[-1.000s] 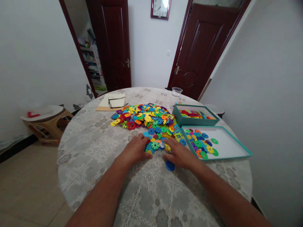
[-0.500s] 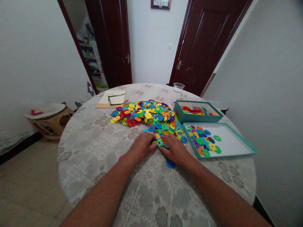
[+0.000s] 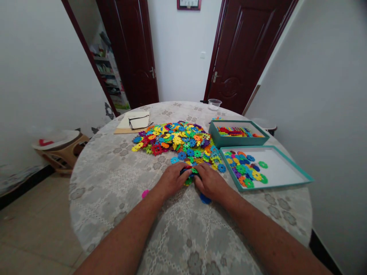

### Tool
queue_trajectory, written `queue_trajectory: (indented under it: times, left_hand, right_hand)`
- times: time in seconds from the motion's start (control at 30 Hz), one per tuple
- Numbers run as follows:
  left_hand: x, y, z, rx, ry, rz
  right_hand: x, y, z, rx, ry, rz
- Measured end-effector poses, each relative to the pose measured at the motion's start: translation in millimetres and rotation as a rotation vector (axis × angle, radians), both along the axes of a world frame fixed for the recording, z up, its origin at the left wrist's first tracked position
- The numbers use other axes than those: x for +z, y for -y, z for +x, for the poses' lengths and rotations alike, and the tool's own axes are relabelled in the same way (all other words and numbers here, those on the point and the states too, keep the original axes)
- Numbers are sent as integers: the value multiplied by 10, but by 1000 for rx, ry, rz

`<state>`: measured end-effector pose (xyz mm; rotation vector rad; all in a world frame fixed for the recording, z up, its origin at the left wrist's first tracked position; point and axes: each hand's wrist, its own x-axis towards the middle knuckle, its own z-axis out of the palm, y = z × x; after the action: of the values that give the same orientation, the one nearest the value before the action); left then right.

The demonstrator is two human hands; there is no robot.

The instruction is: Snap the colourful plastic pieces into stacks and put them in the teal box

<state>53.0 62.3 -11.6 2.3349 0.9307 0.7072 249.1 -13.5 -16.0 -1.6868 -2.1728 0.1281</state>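
- Left hand (image 3: 172, 180): fingers curled, pressed against one side of a small bunch of discs (image 3: 188, 182) near the middle of the surface (image 3: 114, 202); thumb turned inward.
- Right hand (image 3: 210, 181): mirror position, curled against the other side of the same bunch; the two hands close together, clamped on it between them. Firmness of grip cannot be told.
- Bunch of discs: green, blue and red pieces visible between the thumbs and fingers; remainder hidden by the hands.
- Main pile (image 3: 176, 139): many notched, flower-shaped plastic pieces in yellow, blue, red, green, orange and purple; heaped beyond the hands, spreading toward the right hand.
- Blue piece (image 3: 205, 199): lying on the surface, just beside the right wrist.
- Pink piece (image 3: 145, 193): lying on the surface, just beside the left forearm.
- Teal box (image 3: 239, 142): right of the pile; brightly coloured pieces inside.
- Shallow tray (image 3: 289, 168): teal rim, white interior, set in front of the box; loose discs (image 3: 242, 170) gathered mostly at its left side.
- Paper (image 3: 124, 124): pale, far left of the pile, with dark-framed glasses (image 3: 141, 128) resting across it.
- Clear plastic cup (image 3: 214, 104): upright, near the far edge.
- Surface: round, covered with a grey-and-white patterned cloth.
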Motion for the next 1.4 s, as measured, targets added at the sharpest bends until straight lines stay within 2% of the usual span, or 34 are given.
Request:
queue_trajectory:
  times: [0.37,0.57,0.77,0.9,1.07,1.4]
  left_hand:
    - [-28,6,11,7,61,-14]
    - [-45,-2,14,20,95,-23]
    - [-40,-1,17,20,77,-50]
    - [-31,0,22,46,48,-51]
    - [-29,26,20,5,62,-42]
    - [-173,19,42,-60,95,35]
  right_hand:
    - [-87,-77,100,64,-175,114]
    - [-54,-67,118,86,-272,97]
    - [-43,-84,120,12,-328,76]
    - [-70,-93,131,40,-388,78]
    - [-106,-93,109,65,-430,96]
    - [-18,-68,-68,73,-478,77]
